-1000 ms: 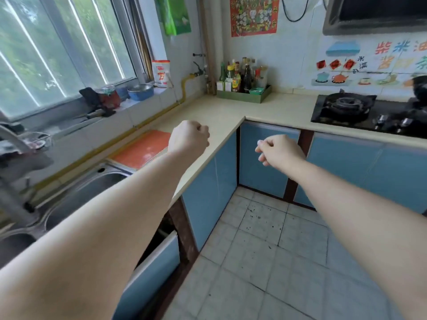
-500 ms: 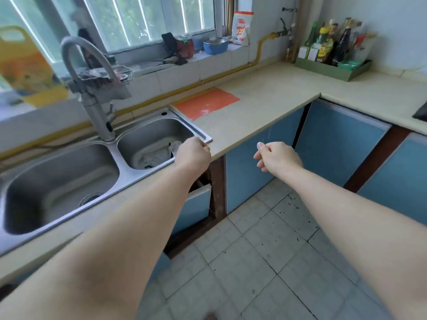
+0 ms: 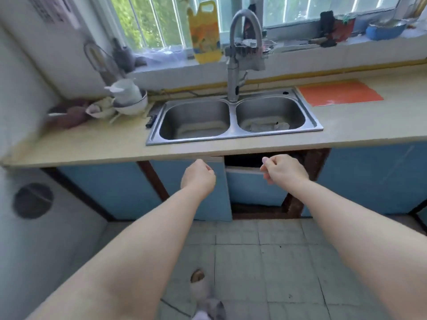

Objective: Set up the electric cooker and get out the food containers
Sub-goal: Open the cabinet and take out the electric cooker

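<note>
No electric cooker or food container shows in the head view. My left hand (image 3: 198, 177) is a loose fist with nothing in it, held in front of a blue cabinet door (image 3: 203, 192) under the sink. My right hand (image 3: 283, 170) is also curled shut and empty, just in front of a blue door (image 3: 251, 188) that hangs tilted and ajar, with a dark gap above it. Neither hand touches a door, as far as I can see.
A steel double sink (image 3: 233, 116) with a tall tap (image 3: 240, 54) sits in the beige counter (image 3: 369, 125). Stacked bowls (image 3: 127, 98) stand at its left, an orange mat (image 3: 337, 92) at its right. A white appliance (image 3: 34, 227) stands at the left. My slippered foot (image 3: 203, 294) is on the tiled floor.
My view has swung left from the stove corner to face the sink straight on. Both fists stayed shut and now hang lower, in front of the under-sink cabinet doors.
</note>
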Demonstrator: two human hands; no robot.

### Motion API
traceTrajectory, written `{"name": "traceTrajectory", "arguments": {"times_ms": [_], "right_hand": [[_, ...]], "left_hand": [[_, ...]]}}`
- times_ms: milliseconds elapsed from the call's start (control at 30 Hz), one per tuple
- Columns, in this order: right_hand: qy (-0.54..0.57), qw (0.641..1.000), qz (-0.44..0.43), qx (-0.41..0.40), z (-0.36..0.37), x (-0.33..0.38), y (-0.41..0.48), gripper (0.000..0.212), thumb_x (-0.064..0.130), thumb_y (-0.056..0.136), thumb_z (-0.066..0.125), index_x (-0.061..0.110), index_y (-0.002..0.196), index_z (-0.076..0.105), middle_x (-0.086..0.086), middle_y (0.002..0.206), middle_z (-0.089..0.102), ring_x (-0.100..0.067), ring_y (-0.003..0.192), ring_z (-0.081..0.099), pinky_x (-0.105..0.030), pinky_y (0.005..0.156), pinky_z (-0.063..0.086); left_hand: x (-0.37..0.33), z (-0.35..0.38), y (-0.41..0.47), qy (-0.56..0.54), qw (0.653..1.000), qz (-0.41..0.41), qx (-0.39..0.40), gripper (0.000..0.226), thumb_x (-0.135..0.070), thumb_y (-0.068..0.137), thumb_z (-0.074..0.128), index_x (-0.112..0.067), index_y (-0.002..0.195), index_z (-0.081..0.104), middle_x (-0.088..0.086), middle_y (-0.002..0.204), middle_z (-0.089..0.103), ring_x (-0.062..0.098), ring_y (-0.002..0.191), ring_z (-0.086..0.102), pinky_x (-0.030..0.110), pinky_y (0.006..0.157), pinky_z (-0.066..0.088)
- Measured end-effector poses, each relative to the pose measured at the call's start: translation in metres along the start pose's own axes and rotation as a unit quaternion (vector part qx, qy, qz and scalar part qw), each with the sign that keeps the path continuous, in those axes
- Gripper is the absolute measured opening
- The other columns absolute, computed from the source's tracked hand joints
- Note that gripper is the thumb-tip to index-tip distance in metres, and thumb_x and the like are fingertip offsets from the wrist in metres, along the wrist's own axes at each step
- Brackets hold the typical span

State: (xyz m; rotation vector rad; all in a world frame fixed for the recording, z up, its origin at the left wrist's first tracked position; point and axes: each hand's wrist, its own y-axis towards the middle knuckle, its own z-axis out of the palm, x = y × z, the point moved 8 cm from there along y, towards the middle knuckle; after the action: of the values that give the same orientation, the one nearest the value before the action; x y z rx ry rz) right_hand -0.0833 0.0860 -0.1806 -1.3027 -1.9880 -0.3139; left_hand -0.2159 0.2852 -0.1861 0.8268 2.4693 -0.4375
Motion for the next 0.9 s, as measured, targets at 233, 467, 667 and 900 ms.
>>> {"name": "traceTrajectory", "arguments": {"times_ms": [233, 467, 667, 900], "right_hand": [[-0.029, 0.99, -0.099, 0.095, 0.096, 0.093, -0.027, 0.04, 0.042, 0.097, 0.037, 0.029, 0.068, 0.061, 0.008, 0.073, 0.069, -0.017, 0.083, 0.067, -0.037, 0.083, 0.053], [-0.047, 0.976, -0.159, 0.142, 0.184, 0.171, -0.062, 0.036, 0.039, 0.097, 0.038, 0.029, 0.076, 0.065, 0.005, 0.079, 0.072, -0.017, 0.082, 0.068, -0.037, 0.079, 0.056], [-0.023, 0.97, -0.16, 0.181, 0.282, 0.227, -0.085, 0.033, 0.035, 0.099, 0.041, 0.022, 0.085, 0.068, 0.009, 0.072, 0.068, -0.009, 0.071, 0.066, -0.028, 0.073, 0.053], [-0.01, 0.975, -0.116, 0.191, 0.378, 0.26, -0.087, 0.032, 0.033, 0.098, 0.044, 0.018, 0.088, 0.071, 0.006, 0.078, 0.072, -0.01, 0.07, 0.07, -0.029, 0.078, 0.052]], "left_hand": [[0.121, -0.089, -0.031, 0.002, 0.987, -0.134, -0.088, 0.018, -0.019, 0.091, 0.046, -0.019, 0.1, 0.062, 0.003, 0.104, 0.071, 0.023, 0.101, 0.062, 0.029, 0.073, 0.044], [0.227, -0.156, -0.062, -0.03, 0.969, -0.204, -0.136, 0.021, -0.015, 0.091, 0.044, -0.018, 0.102, 0.061, 0.002, 0.102, 0.071, 0.021, 0.097, 0.063, 0.029, 0.07, 0.046], [0.323, -0.196, -0.065, -0.12, 0.957, -0.227, -0.135, 0.021, -0.012, 0.092, 0.043, -0.017, 0.095, 0.063, -0.003, 0.085, 0.073, 0.017, 0.085, 0.068, 0.03, 0.076, 0.053], [0.431, -0.233, -0.031, -0.201, 0.943, -0.23, -0.135, 0.016, -0.014, 0.093, 0.047, -0.017, 0.088, 0.062, -0.005, 0.076, 0.07, 0.014, 0.068, 0.064, 0.028, 0.074, 0.054]]}}
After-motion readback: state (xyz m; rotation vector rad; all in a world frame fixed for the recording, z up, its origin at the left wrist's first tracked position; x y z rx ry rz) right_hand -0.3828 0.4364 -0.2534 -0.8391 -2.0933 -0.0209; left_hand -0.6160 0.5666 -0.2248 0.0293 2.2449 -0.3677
